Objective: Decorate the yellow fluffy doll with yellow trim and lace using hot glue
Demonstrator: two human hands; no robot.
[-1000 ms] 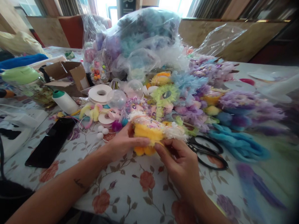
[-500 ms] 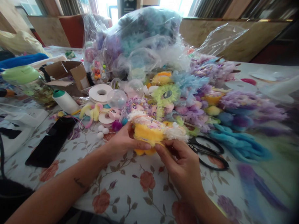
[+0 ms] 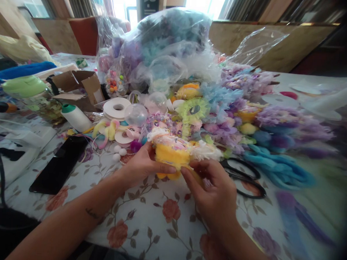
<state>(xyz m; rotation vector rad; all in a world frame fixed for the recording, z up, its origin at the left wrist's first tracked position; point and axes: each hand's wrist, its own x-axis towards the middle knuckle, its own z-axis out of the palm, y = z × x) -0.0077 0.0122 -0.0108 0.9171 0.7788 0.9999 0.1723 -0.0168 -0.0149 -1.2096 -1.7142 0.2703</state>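
A yellow fuzzy craft piece [image 3: 172, 154], with shaggy white yarn at both sides and a pinkish patch on top, is held between my two hands just above the tablecloth. My left hand [image 3: 141, 163] grips its left side, the thumb lying along the lower front edge. My right hand [image 3: 215, 188] is closed, its thumb and bent fingers pinching the lower right edge. The fingers behind the piece are hidden. Doll heads [image 3: 158, 123] with painted eyes lie just beyond it. Black-handled scissors [image 3: 257, 186] rest right of my right hand, their blades partly covered.
A black phone [image 3: 58, 165], a thread cone [image 3: 77, 118], ribbon rolls [image 3: 116, 107] and a cardboard box [image 3: 75, 86] stand left. Blue fuzzy strips [image 3: 280, 168] lie right. A big clear bag [image 3: 173, 35] of fluffy pieces fills the back. Floral cloth [image 3: 147, 220] covers the table.
My right hand has shifted slightly to the right, and its fingers have turned a little along the yellow piece's edge. The left hand stays nearly still.
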